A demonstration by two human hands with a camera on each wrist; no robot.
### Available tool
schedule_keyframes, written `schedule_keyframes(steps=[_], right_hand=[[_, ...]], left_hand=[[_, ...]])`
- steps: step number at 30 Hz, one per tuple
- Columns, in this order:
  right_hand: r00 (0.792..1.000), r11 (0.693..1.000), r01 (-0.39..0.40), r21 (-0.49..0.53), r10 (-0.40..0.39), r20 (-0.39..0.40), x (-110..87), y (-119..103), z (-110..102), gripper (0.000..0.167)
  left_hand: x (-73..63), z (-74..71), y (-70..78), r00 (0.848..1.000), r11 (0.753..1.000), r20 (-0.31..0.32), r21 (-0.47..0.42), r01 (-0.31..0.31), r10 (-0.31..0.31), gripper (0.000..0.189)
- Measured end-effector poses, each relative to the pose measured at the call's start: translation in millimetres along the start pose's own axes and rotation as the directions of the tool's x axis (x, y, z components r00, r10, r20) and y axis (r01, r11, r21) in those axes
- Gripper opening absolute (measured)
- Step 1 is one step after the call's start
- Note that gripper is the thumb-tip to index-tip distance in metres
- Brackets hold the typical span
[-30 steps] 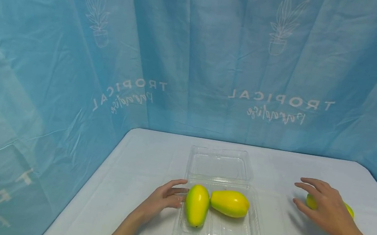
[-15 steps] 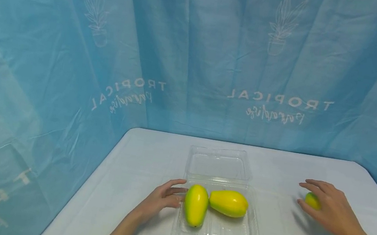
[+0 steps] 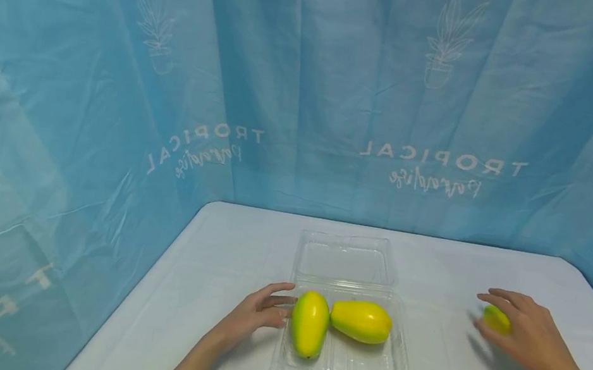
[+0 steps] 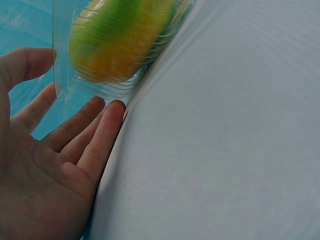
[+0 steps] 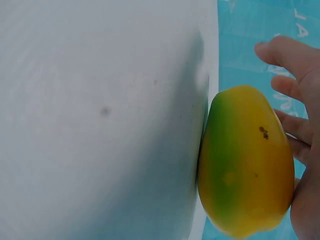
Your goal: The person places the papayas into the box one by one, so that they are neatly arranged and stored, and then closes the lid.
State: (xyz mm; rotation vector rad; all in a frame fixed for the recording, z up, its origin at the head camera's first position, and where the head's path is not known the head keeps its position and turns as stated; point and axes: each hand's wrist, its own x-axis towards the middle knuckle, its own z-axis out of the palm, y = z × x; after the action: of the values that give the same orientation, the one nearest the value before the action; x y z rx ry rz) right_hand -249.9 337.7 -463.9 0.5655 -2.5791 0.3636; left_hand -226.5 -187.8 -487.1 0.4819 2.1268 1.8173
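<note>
An unlidded clear plastic clamshell box point(image 3: 355, 366) lies on the table with two yellow-green papayas in it, a lengthwise papaya point(image 3: 309, 324) at left and a crosswise papaya point(image 3: 361, 321) beside it. My left hand point(image 3: 255, 313) is at the box's left side, fingers loosely extended; in the left wrist view its thumb point(image 4: 37, 64) and fingertips point(image 4: 116, 106) are right at the plastic wall. A third papaya point(image 5: 246, 162) lies on the table at right. Over it spreads my right hand point(image 3: 529, 338), covering most of it in the head view, fingers apart and not curled round it.
The box's lid point(image 3: 345, 262) lies folded back toward the far side. A white cloth covers the table point(image 3: 242, 241). Blue printed curtains point(image 3: 309, 97) hang behind and at the left.
My right hand has shifted slightly right over the third papaya, whose right end is now hidden in the head view. My left hand and the box stay put.
</note>
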Motion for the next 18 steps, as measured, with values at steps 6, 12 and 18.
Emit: schedule_keyframes(steps=[6,12,18], right_hand=[[0.996,0.998,-0.056,-0.031,0.058,0.071,-2.6,1.4,0.3,0.047],[0.982,0.993,-0.103,-0.060,0.111,0.153,-5.4,5.2,-2.8,0.050],[0.978,0.994,-0.094,-0.054,0.103,0.179,-5.8,7.7,-1.9,0.049]], left_hand=[[-1.3,0.2,1.1,1.000,1.000,-0.006,0.016,-0.002,0.002,0.056],[0.6,0.7,4.1,1.000,1.000,0.001,0.018,-0.004,0.004,0.054],[-0.3,0.4,2.0,1.000,1.000,-0.001,0.010,-0.003,0.003,0.052]])
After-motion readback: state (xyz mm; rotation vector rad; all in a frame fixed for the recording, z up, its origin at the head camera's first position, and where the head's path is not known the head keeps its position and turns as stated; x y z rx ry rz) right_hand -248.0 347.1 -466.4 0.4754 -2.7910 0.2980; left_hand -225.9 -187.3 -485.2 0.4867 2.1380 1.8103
